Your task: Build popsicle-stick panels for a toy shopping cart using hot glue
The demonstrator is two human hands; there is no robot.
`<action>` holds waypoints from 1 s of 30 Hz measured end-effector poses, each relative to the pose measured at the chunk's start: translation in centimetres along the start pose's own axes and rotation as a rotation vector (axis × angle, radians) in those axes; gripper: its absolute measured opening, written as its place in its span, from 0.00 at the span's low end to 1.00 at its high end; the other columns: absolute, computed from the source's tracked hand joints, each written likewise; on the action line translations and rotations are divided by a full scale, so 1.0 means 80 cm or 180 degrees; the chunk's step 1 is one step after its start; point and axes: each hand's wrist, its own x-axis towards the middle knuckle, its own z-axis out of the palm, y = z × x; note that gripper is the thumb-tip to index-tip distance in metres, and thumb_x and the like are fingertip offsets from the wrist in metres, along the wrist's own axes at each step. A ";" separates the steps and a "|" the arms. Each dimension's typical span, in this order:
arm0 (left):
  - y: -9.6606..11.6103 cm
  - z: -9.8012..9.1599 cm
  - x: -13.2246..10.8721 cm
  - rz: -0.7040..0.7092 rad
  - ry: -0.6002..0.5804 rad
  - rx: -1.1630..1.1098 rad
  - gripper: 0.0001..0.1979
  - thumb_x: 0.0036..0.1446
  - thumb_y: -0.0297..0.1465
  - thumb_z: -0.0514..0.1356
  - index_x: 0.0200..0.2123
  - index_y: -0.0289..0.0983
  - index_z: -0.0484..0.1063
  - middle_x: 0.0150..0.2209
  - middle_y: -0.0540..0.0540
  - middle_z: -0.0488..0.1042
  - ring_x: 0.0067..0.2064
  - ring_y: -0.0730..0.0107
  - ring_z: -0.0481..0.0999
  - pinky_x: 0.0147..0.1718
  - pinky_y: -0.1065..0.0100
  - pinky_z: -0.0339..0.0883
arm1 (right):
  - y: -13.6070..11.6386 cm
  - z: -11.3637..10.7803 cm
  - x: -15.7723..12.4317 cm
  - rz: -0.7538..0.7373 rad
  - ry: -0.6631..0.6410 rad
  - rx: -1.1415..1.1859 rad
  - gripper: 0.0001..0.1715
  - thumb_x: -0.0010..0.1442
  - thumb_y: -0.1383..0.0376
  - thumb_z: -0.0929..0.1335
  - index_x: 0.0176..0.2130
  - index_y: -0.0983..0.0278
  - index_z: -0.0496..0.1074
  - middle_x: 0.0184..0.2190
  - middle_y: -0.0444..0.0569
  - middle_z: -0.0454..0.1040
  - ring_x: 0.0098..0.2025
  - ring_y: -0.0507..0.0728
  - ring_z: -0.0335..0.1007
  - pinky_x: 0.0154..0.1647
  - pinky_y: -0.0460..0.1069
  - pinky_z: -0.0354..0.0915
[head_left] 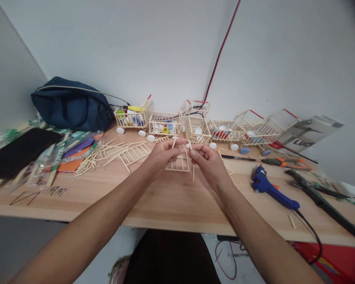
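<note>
My left hand (167,153) is closed, and a short wooden stick (174,142) stands up between its fingers. Close beside it, my right hand (207,158) pinches another thin wooden stick (190,144). The fingertips of both hands nearly meet, with a small white piece between them that is too small to name. Below the hands lies a ladder-like stick frame (179,169), partly hidden by my left hand. A second stick frame (134,154) rests to the left, near a pile of loose sticks (90,159).
Several miniature stick carts (165,123) with bottle-cap wheels line the wall. A blue bag (73,104) and black pouch (20,152) stand left. On the right lie a blue glue gun (272,189), orange-handled pliers (286,162), a black-handled tool (322,203) and a box (309,132).
</note>
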 end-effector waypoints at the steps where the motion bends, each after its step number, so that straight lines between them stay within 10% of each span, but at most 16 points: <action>1: 0.001 0.000 0.002 -0.0022 0.0034 -0.0157 0.16 0.45 0.27 0.65 0.40 0.33 0.73 0.25 0.53 0.65 0.22 0.83 0.53 0.21 0.74 0.43 | 0.000 -0.003 0.000 -0.0080 0.0040 -0.0020 0.18 0.49 0.54 0.74 0.34 0.63 0.71 0.27 0.41 0.69 0.28 0.48 0.61 0.30 0.45 0.60; 8: 0.001 -0.003 0.008 -0.0045 0.0485 -0.0246 0.06 0.52 0.29 0.60 0.29 0.35 0.64 0.26 0.47 0.71 0.21 0.80 0.59 0.20 0.76 0.48 | -0.015 -0.015 -0.002 -0.0459 0.0141 -0.0488 0.14 0.54 0.54 0.70 0.34 0.61 0.68 0.25 0.40 0.65 0.27 0.50 0.60 0.32 0.46 0.60; 30: 0.005 0.004 -0.001 -0.0146 0.0027 0.0106 0.13 0.49 0.31 0.65 0.35 0.35 0.64 0.24 0.50 0.73 0.21 0.82 0.61 0.20 0.76 0.49 | -0.004 -0.008 -0.008 -0.0407 0.0052 -0.0916 0.12 0.55 0.56 0.68 0.30 0.62 0.67 0.25 0.42 0.67 0.26 0.50 0.60 0.28 0.47 0.58</action>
